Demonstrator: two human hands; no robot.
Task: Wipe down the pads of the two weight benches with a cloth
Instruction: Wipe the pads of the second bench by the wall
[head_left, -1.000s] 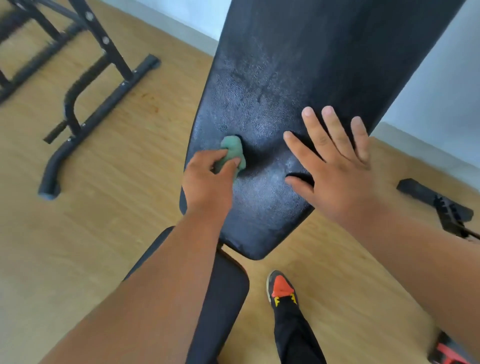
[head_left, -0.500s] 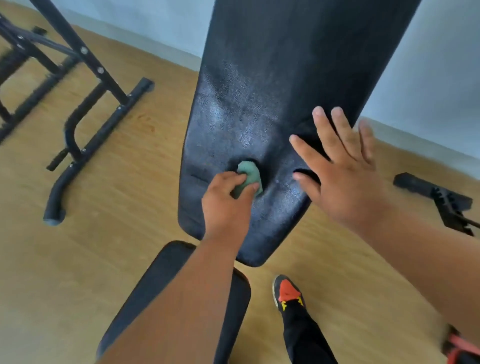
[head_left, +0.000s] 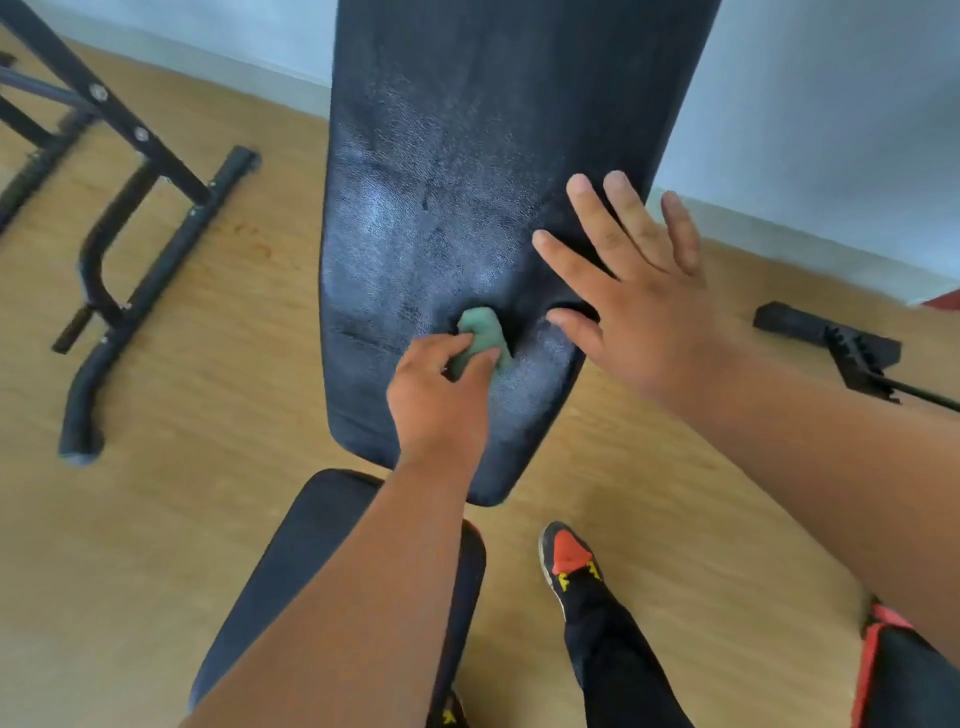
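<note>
Step in hand: wiping the inclined back pad (head_left: 447, 156) of the weight bench. Keep the green cloth (head_left: 480, 335) flat under firm pressure and work in overlapping strokes from the pad's left edge to its right edge, finishing at the lower end (dull, streaked patches suggest areas not fully wiped). Brace the pad so it does not rock.

The left hand (head_left: 439, 400) grips the bunched cloth, fingers curled tightly round it, pressing it against the pad near the lower end. The right hand (head_left: 639, 306) lies spread wide and flat at the pad's right edge, holding nothing. The seat pad (head_left: 291, 577) sits below, beneath the left forearm, probably unwiped.
</note>
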